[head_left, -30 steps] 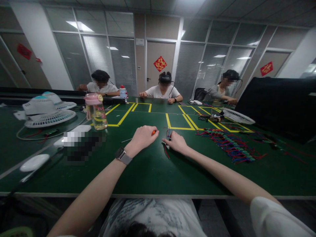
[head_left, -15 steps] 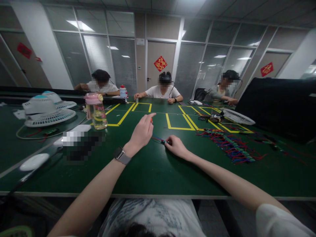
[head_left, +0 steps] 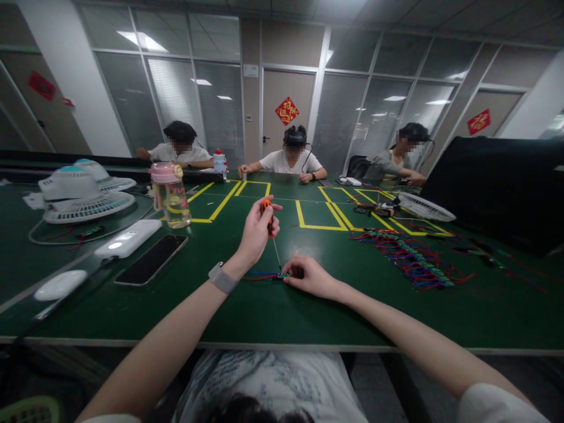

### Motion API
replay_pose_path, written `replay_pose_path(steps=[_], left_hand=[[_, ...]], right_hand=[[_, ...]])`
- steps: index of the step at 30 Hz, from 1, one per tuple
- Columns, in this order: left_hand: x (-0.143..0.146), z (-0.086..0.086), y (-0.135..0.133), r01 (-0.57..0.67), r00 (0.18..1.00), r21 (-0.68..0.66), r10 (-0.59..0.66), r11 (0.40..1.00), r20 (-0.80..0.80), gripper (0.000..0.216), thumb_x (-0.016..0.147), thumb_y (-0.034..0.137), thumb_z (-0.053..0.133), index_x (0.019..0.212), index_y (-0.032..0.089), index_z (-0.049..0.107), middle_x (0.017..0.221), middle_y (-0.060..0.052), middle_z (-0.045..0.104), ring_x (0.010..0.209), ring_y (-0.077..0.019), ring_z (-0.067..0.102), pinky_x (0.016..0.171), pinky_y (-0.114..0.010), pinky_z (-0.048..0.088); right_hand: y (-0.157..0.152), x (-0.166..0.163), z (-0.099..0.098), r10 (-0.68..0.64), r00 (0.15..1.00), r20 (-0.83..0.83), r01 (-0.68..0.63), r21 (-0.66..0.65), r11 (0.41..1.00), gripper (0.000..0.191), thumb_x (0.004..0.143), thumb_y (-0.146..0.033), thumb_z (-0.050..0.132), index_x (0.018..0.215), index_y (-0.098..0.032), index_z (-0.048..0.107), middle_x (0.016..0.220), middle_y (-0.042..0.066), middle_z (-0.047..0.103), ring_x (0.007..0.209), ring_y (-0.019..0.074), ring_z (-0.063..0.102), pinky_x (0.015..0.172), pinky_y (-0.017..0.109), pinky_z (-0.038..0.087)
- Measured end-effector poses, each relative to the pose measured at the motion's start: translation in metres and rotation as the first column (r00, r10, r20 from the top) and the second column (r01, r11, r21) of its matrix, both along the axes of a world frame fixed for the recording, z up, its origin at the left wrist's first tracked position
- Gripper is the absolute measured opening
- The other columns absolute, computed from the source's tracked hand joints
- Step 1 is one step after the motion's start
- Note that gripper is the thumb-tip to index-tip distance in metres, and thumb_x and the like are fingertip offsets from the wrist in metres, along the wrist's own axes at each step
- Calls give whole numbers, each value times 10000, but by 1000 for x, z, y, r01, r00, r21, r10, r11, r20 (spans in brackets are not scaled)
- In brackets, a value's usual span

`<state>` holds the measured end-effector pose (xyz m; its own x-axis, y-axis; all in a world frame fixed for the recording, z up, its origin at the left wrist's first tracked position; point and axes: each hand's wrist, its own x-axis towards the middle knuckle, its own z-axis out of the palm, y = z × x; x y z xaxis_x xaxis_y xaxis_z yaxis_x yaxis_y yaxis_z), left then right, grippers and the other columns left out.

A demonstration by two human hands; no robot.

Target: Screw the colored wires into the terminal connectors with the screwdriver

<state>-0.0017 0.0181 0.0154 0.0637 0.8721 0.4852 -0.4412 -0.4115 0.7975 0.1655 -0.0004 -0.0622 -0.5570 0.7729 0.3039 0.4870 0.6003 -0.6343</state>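
Head view: now grips an orange-and-black-handled, slim metal-shafted screwdriver [head_left: 270, 235] in the curled left hand [head_left: 254, 231], newly swung point-down. Pinches one end of a small green circuit board [head_left: 285, 275] trailing red and blue wires [head_left: 259, 278] with the right hand [head_left: 312, 277], drawn nearer on the dark-green tabletop [head_left: 264, 320]. Apparently brings tool and board together for work; cannot tell whether touching.

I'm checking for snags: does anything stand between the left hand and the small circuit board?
Nothing visible does. The screwdriver in the left hand spans the gap, its tip at the circuit board held by the right hand; whether it touches is too small to tell. The wires run off leftward.
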Motion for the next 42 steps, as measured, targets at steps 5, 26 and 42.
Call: replay_pose_path(steps=[5, 26, 42], left_hand=[[3, -3, 0, 93, 992, -78, -85, 993, 96, 195, 903, 197, 507, 1097, 186, 494, 802, 5, 555, 578, -67, 455, 529, -195, 373], [9, -13, 0, 78, 997, -77, -76, 994, 25, 183, 898, 161, 528, 1078, 174, 499, 741, 27, 496, 557, -60, 425, 494, -170, 365], [12, -15, -3, 91, 996, -71, -91, 993, 3, 182, 901, 166, 522, 1080, 178, 493, 747, 27, 485, 560, -60, 423, 497, -167, 363]], right_hand=[[-6, -3, 4, 33, 999, 0, -33, -5, 999, 139, 761, -145, 674, 897, -174, 669, 726, -28, 522, 641, 112, 494, 604, 233, 407], [-6, 0, 2, 82, 997, -12, -82, 16, 997, 258, 802, -139, 670, 1059, -155, 670, 754, -22, 506, 674, 115, 483, 641, 235, 410], [-5, 0, 3, 86, 996, 1, -86, 29, 996, 239, 809, -150, 674, 1048, -155, 687, 752, -19, 501, 678, 115, 484, 641, 232, 409]])
